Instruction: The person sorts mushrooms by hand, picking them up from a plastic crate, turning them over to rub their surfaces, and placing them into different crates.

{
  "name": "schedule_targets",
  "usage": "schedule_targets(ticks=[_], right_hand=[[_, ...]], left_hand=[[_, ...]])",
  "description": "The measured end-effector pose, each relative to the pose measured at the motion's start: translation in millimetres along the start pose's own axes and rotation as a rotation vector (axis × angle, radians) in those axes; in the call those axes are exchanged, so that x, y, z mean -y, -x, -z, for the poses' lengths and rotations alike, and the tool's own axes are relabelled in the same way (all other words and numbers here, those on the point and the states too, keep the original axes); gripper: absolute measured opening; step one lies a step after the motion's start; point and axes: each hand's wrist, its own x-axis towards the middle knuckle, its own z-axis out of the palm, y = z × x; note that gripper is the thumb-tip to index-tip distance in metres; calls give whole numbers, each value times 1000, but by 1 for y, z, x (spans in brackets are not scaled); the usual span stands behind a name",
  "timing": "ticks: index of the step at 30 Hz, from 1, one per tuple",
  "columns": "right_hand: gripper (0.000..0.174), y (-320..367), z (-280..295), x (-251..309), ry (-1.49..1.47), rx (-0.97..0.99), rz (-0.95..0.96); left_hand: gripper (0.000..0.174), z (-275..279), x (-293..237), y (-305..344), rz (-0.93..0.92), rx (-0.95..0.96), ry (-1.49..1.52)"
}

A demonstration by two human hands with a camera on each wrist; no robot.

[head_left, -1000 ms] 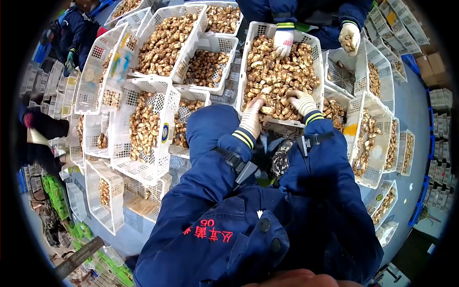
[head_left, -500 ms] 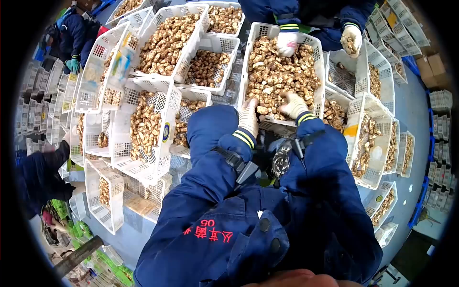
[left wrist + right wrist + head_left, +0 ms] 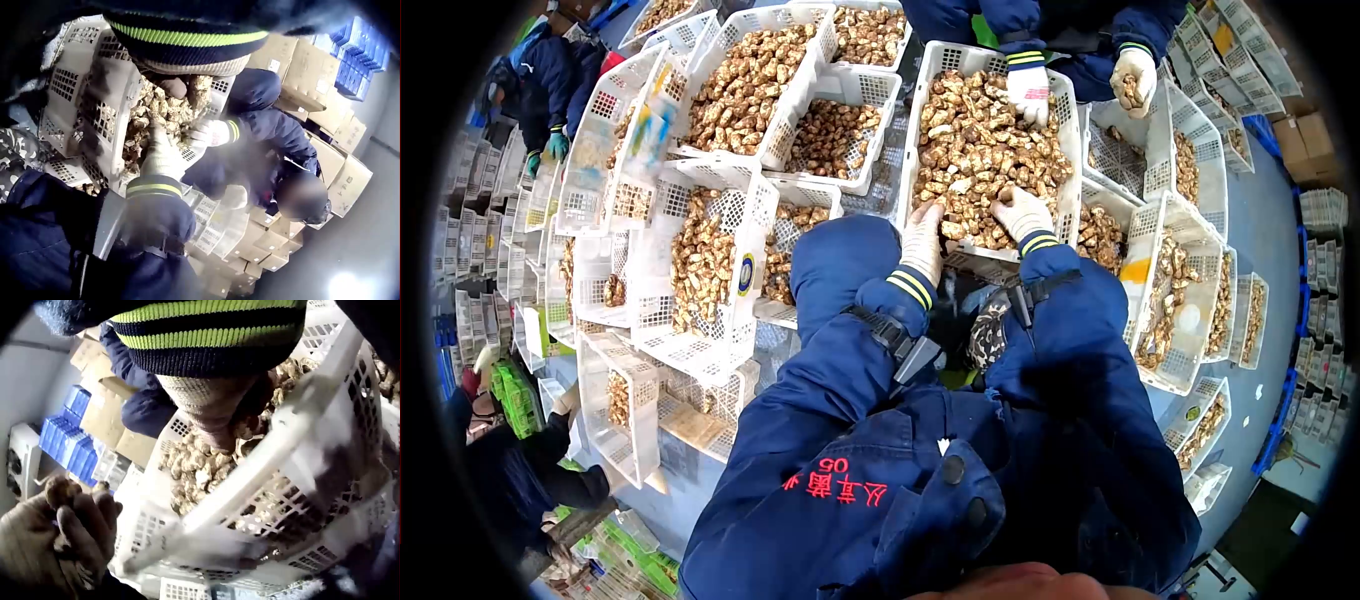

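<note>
A white perforated crate (image 3: 909, 165) stands in front of the person, heaped with small brown-and-cream mushrooms (image 3: 970, 150). At its near left corner is the left hand (image 3: 922, 243), in a pale knitted glove. The right wrist view shows that left hand (image 3: 78, 540) with curled fingers, pinching a small mushroom (image 3: 59, 490). The gloved right hand (image 3: 1022, 215) reaches over the near right part of the heap. In the left wrist view this right hand (image 3: 164, 156) has its fingertips down among the mushrooms; I cannot tell whether it grips one.
Across the crate, another person's gloved hand (image 3: 1029, 90) lies at the heap, and their other hand (image 3: 1134, 80) holds mushrooms. More mushroom crates (image 3: 750, 85) crowd the left, with tilted crates (image 3: 1183, 290) on the right. A person (image 3: 520, 470) bends at the lower left.
The right hand has shifted slightly left over the heap. The opposite person's gloved hand has moved right across the mushrooms. A bystander at the left has come lower and nearer.
</note>
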Motion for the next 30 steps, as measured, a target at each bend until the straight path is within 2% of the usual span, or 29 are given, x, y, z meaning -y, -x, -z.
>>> schedule_targets(ticks=[1,2,4,5,8,9,10,11,12,13,14,16,17,18,21,22,24,25,26,28,29,30], right_hand=[[42,1,9,16,84,153,-94],[53,8,14,33,255,174,-119],[59,3,-9,16,320,111,50],[59,-1,-17,8,316,94,59],[61,7,9,28,217,210,-134],[58,-1,-7,7,80,122,-74],[54,-7,0,3,36,199,-129],[53,-7,5,-4,-1,250,-39],[52,-1,15,-4,-37,302,47],[51,6,32,-9,-88,490,86],[49,5,32,-16,-113,541,93],[47,-1,31,-28,-16,485,126],[42,-20,7,-45,67,413,114],[45,-20,15,-36,113,325,-12],[45,-22,15,-30,-132,40,-104],[47,-20,20,-29,-161,41,-111],[50,-23,13,-21,126,-92,83],[52,-29,5,-20,201,53,63],[50,-22,-6,-23,209,-12,138],[46,-13,21,-3,-54,180,-5],[40,-13,34,-5,-216,316,56],[37,-35,5,-42,-656,365,221]], left_hand=[[33,4,5,-7,-15,1,-12],[33,7,11,-13,-29,3,-23],[35,1,3,-1,-18,21,-6],[35,5,10,-9,-47,30,-24],[39,9,13,-15,-66,37,-64],[40,8,9,-11,-68,35,-67],[40,5,2,-3,-68,31,-69],[43,2,-5,5,-8,29,-54],[43,4,0,0,-25,36,-59],[42,6,5,-4,-31,38,-48],[41,6,7,-6,-38,41,-38],[40,6,10,-9,-63,41,-63],[40,7,11,-10,-74,39,-77],[39,7,11,-10,-54,35,-76],[38,6,10,-11,-20,45,-60],[40,5,9,-10,-12,45,-37],[45,2,5,-2,5,49,9],[45,-1,0,4,27,45,1],[44,-4,-5,9,50,40,-5],[42,-5,-8,10,58,30,-16],[40,-4,-7,9,45,22,-19],[38,-4,-5,7,36,15,-23]])
